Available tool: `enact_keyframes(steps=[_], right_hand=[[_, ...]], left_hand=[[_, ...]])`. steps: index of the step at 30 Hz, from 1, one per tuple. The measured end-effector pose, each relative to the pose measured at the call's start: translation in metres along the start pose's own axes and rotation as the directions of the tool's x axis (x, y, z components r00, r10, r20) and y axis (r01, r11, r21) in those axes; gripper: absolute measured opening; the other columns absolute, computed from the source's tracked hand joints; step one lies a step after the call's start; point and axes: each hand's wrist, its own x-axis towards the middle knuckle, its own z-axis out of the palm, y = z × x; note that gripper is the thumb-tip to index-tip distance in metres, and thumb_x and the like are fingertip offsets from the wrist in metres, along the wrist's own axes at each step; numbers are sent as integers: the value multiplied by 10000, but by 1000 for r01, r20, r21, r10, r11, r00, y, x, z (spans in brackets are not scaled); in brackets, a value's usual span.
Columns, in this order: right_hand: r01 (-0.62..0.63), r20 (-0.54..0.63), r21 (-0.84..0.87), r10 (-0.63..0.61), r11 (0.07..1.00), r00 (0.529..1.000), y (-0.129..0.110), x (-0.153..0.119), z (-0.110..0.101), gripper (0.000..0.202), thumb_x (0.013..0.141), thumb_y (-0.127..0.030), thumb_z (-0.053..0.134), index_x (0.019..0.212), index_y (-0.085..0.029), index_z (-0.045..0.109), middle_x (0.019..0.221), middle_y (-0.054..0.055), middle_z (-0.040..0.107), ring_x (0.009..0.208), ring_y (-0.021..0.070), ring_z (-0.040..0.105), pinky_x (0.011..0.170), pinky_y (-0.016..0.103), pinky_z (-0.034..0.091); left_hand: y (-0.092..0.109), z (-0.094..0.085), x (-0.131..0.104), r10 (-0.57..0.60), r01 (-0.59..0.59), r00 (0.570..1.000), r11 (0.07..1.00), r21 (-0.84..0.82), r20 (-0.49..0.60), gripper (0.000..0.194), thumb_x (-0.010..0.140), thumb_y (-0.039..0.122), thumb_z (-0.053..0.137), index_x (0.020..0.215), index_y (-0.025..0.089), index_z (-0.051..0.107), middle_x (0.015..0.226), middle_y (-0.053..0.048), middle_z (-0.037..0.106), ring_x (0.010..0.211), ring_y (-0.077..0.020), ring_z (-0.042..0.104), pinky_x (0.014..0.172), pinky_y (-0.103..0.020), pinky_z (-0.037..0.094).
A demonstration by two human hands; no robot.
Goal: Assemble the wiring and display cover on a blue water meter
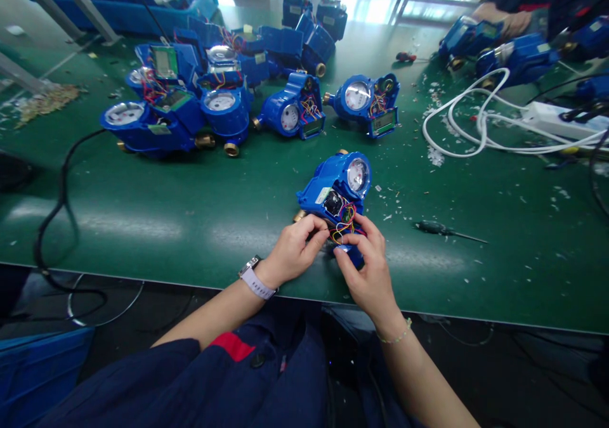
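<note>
Meter (pixel 328 177) is sitting near the front edge of the tabletop (pixel 476 291), left hand (pixel 294 252) pinching fragile-looking wires (pixel 343 227), right hand (pixel 372 269) grasping the cover (pixel 353 255), probably-heavy stiff body (pixel 311 190) offering safer hold.

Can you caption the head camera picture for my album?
Left hand and right hand at the coloured wires of an open blue meter on a green table.

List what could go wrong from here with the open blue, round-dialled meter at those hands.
Thin multicoloured wires loop loosely between the bare left hand and bare right hand, so one might get pinched or tugged loose. Small whitish scraps lie on the flat green tabletop beside the blue, round-dialled meter; one could perhaps stray into its open housing.
</note>
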Motion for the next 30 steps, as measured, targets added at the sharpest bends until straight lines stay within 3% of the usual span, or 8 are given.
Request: enact_keyframes(steps=[6, 13, 17, 22, 30], right_hand=[[18, -16, -12, -19, 1000, 1000, 1, 0, 1, 79, 888, -248, 574, 952, -208, 596, 1368, 119, 466, 1300, 278, 408, 1061, 533, 349], [21, -16, -4, -21, 1000, 1000, 2, -1, 1, 80, 901, -249, 564, 963, -208, 592, 1373, 119, 459, 1310, 275, 392, 1065, 535, 341], [18, -15, -5, -18, 1000, 1000, 2, -1, 1, 79, 900, -254, 566, 960, -209, 592, 1375, 115, 457, 1311, 273, 392, 1069, 531, 335], [17, -8, -3, -17, 1000, 1000, 1, -1, 1, 83, 900, -256, 565, 961, -207, 591, 1377, 119, 457, 1309, 272, 396, 1066, 526, 341], [-3, -8, 1, 3, 1000, 1000, 1, -1, 0, 77, 890, -250, 573, 954, -214, 599, 1377, 104, 459, 1307, 268, 397, 1068, 527, 343]], left_hand=[[1, -3, 0, 15, -15, 1000, 1000, -18, -3, 253, 972, 293, 387, 806, 171, 533, 716, -4, 573, 637, -125, 523, 632, -255, 421], [1, -1, 2, 20, -14, 993, 998, -58, 118, 99, 863, 250, 596, 846, 153, 601, 787, -18, 638, 677, -119, 568, 648, -233, 458], [0, -1, 2, 41, -39, 998, 999, -33, 47, 115, 884, 227, 564, 804, 151, 598, 753, -15, 634, 672, -117, 560, 638, -229, 439], [1, -2, 1, -24, 15, 996, 995, -96, -86, 155, 885, 261, 576, 773, 155, 591, 730, -16, 623, 663, -117, 555, 619, -228, 436], [0, -7, 6, -219, 106, 947, 903, -416, -234, 292, 908, 428, 553, 794, 160, 573, 650, 14, 584, 545, -84, 548, 545, -196, 461]])
